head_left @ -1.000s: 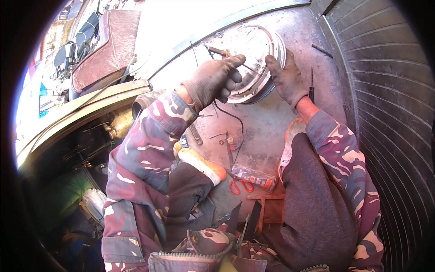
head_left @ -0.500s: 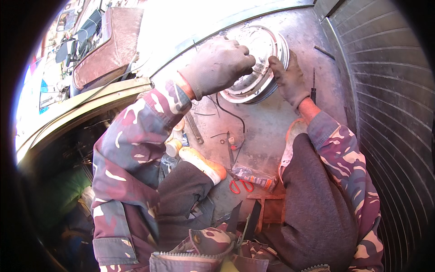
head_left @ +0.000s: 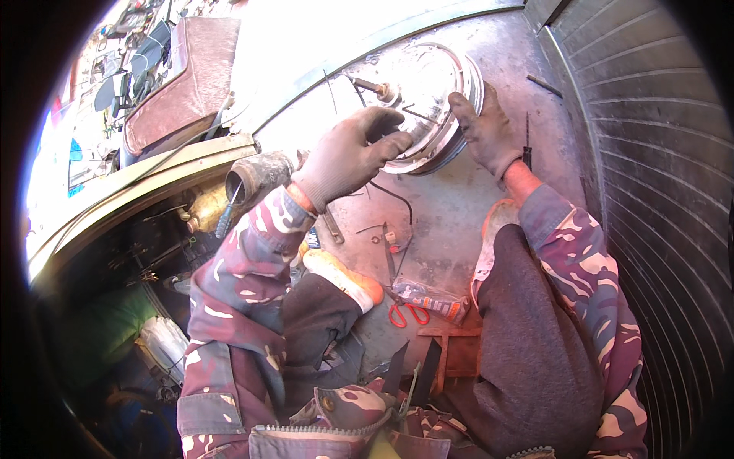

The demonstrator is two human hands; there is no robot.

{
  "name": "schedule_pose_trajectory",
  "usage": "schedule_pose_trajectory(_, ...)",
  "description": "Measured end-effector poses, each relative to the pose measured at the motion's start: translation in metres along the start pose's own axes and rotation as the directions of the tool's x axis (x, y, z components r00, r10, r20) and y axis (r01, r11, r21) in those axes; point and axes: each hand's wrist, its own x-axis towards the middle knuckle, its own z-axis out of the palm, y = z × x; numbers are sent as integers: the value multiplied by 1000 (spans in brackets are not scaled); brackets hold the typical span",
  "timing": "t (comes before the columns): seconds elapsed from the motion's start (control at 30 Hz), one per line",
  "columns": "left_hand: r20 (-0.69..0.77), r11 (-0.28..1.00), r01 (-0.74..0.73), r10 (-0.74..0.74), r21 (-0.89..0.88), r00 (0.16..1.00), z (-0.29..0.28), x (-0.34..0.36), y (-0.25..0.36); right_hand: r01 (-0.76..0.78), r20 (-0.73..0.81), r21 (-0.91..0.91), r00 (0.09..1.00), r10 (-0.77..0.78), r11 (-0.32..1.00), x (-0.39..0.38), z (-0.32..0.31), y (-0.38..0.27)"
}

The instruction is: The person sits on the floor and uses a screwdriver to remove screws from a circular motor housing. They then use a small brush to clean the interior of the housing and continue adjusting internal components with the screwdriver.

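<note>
A round metal wheel with a silvery face and a raised rim (head_left: pixel 447 149) lies tilted on the floor. My right hand (head_left: pixel 489 134) grips its right side, the thumb over the rim. Close to the wheel's lower left edge is my left hand (head_left: pixel 352 153); thumb and forefinger are parted, and I see nothing between them. Both hands wear greyish gloves. A thin bent rod like a hex key (head_left: pixel 419 114) rests at the wheel's face. From its centre sticks an axle (head_left: pixel 372 85) with a brass-coloured part. Below, a black cable (head_left: pixel 404 200) curves over the floor.
Between my feet lie red-handled scissors (head_left: pixel 409 314), a plastic packet (head_left: pixel 432 298) and a red metal frame (head_left: pixel 459 352). A screwdriver (head_left: pixel 527 145) lies beside my right wrist, near a ribbed dark wall (head_left: pixel 657 153). At left are a metal can (head_left: pixel 260 176) and a brown cushion (head_left: pixel 183 76).
My left hand has dropped down and left off the wheel's face and its fingers have parted, uncovering the axle and the bent rod. My right hand keeps its hold on the rim.
</note>
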Motion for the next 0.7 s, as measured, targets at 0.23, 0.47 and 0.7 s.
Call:
schedule_pose_trajectory(0.23, -229, 985, 108, -138, -137, 964, 15, -40, -68, -107, 317, 456, 947, -49, 883, 31, -17, 9)
schedule_pose_trajectory(0.47, -218, 717, 317, -547, -621, 808, 63, -24, -134, -106, 390, 306, 921, -23, 946, 53, -39, 12)
schedule_pose_trajectory(0.7, -22, 497, 271, -506, -825, 862, 130, 9, -169, -96, 499, 195, 867, -14, 976, 68, -47, 13)
